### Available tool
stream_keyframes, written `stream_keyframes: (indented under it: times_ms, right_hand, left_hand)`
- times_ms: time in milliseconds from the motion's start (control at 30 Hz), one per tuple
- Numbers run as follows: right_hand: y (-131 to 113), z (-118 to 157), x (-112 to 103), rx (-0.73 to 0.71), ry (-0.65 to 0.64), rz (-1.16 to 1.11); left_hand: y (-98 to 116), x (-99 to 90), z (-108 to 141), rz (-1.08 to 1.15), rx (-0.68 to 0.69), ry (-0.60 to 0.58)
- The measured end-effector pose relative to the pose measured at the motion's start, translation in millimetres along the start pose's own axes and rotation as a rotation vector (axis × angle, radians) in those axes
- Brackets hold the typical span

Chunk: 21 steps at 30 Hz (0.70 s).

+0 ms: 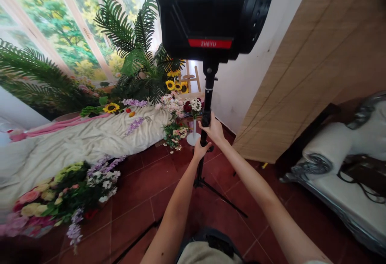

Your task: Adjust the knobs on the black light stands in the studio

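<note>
A black light stand (pixel 199 173) rises from the floor in front of me, its legs spread. On its top sits a large black studio light (pixel 208 18) with a red label reading ZHEYU. My left hand (pixel 201 150) is closed around the lower part of the pole. Just above it, my right hand (pixel 213 128) wraps round the pole near a black collar. The parts of the pole inside my fingers are hidden.
A couch under a cream cloth (pixel 99 135) stands left, with a flower arrangement (pixel 69 195) in front. Behind are palm leaves (pixel 135 34), sunflowers (pixel 177 86) and a white flower stand (pixel 193 138). To the right are a bamboo blind (pixel 289 67) and a white sofa (pixel 343 187).
</note>
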State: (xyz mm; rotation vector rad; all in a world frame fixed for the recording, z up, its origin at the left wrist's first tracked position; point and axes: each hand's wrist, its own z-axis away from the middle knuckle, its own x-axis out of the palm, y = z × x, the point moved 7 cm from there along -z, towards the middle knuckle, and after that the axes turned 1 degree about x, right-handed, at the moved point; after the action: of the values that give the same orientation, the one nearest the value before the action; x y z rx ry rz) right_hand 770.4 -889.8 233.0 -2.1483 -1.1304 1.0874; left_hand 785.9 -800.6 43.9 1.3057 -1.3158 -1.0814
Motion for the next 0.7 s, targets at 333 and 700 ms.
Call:
stream_keyframes:
  times_ms: [333, 700]
  right_hand:
    - [63, 53, 42, 0.138, -0.226, 0.291]
    - [64, 63, 45, 0.171, -0.231, 0.406]
  left_hand:
    - [3, 2.2, -5, 0.031, 0.139, -0.034]
    - [-1, 2.7, -3, 0.145, 0.080, 0.014]
